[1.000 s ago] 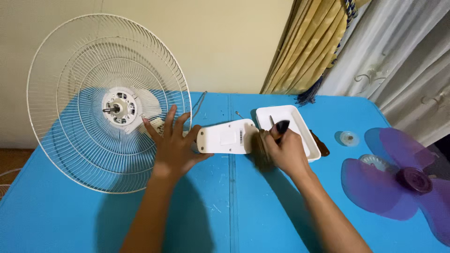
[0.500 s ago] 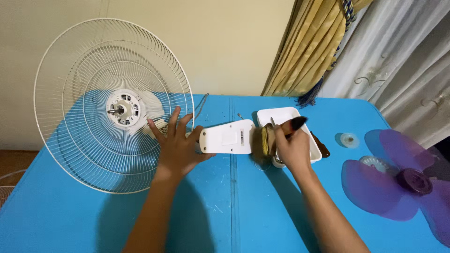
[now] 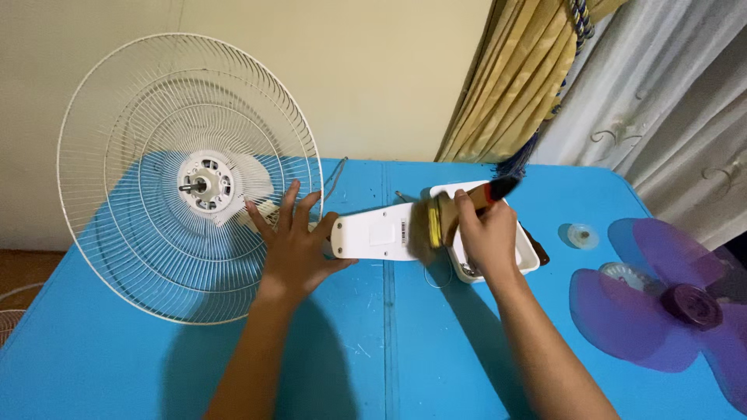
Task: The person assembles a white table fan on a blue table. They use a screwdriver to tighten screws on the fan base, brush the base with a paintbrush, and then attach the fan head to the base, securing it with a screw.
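Observation:
A white fan base [image 3: 373, 232] lies flat on the blue table [image 3: 389, 350], joined to the white wire fan guard [image 3: 187, 175] that stands tilted at the left. My left hand [image 3: 294, 245] rests spread on the neck between the guard and the base, fingers apart. My right hand [image 3: 486, 233] grips a paintbrush [image 3: 459, 208] with a black-tipped handle; its brown bristles touch the right end of the base.
A white rectangular tray [image 3: 525, 253] sits behind my right hand. A purple fan blade [image 3: 661, 307] lies at the right, with a small clear cap [image 3: 580, 233] near it. Yellow and white curtains hang at the back right. A cream wall is behind.
The brush has swung from below the base's right end up onto it, its handle now tilting up and to the right. My left hand has stayed put.

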